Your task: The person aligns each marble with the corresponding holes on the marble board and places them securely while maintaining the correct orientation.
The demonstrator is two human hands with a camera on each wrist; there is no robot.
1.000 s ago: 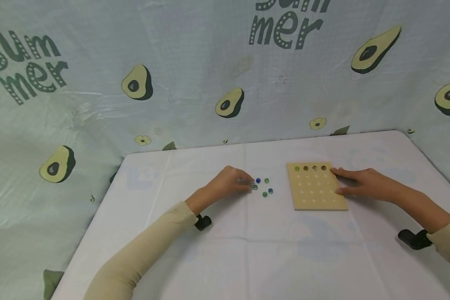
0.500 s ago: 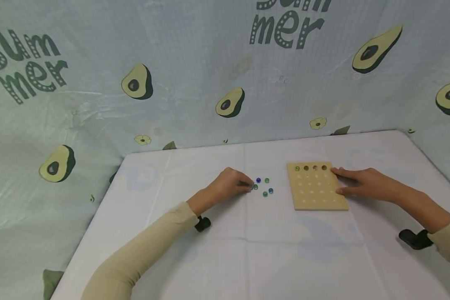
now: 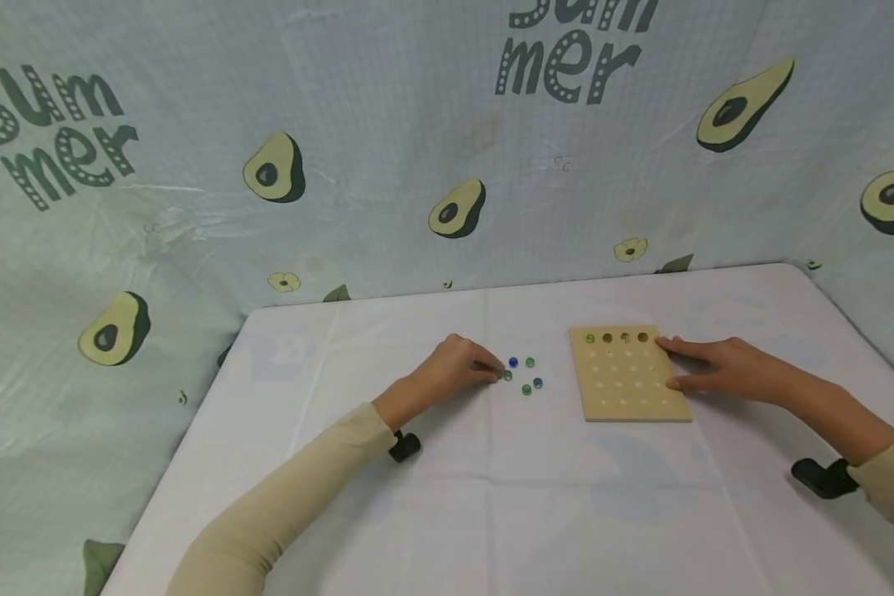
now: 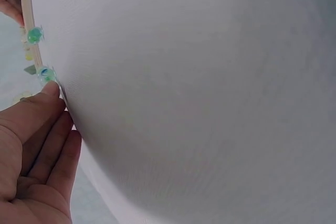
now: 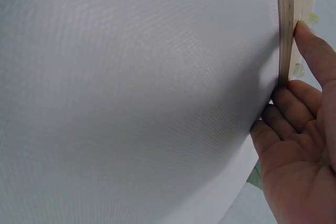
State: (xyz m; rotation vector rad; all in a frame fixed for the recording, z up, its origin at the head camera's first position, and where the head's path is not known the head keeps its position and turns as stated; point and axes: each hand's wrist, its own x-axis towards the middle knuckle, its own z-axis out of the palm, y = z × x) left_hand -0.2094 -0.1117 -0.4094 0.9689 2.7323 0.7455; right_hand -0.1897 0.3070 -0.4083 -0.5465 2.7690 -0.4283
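My left hand (image 3: pixel 458 366) is low over the table at the left of a small group of glass marbles. Its thumb and forefinger pinch a pale greenish marble (image 3: pixel 500 375), partly hidden by the fingertips. Right beside it lies a green marble (image 3: pixel 507 376). A blue marble (image 3: pixel 512 362) and a green one (image 3: pixel 530 362) lie just behind; another blue (image 3: pixel 538 382) and a green (image 3: pixel 526 389) are to the right. My right hand (image 3: pixel 733 367) rests against the right edge of a square wooden board (image 3: pixel 629 401), thumb and forefinger spread. The board's back row holds several marbles, one green (image 3: pixel 589 338).
A white cloth covers the table (image 3: pixel 551 513). Behind it hangs a pale curtain (image 3: pixel 372 149) printed with avocados. A black wrist camera (image 3: pixel 405 448) is under the left wrist, and another (image 3: pixel 824 478) is under the right.
My left thumb and forefinger have closed together on the pale marble. The right hand, the board and the other marbles stay in place; the head view has tipped slightly.
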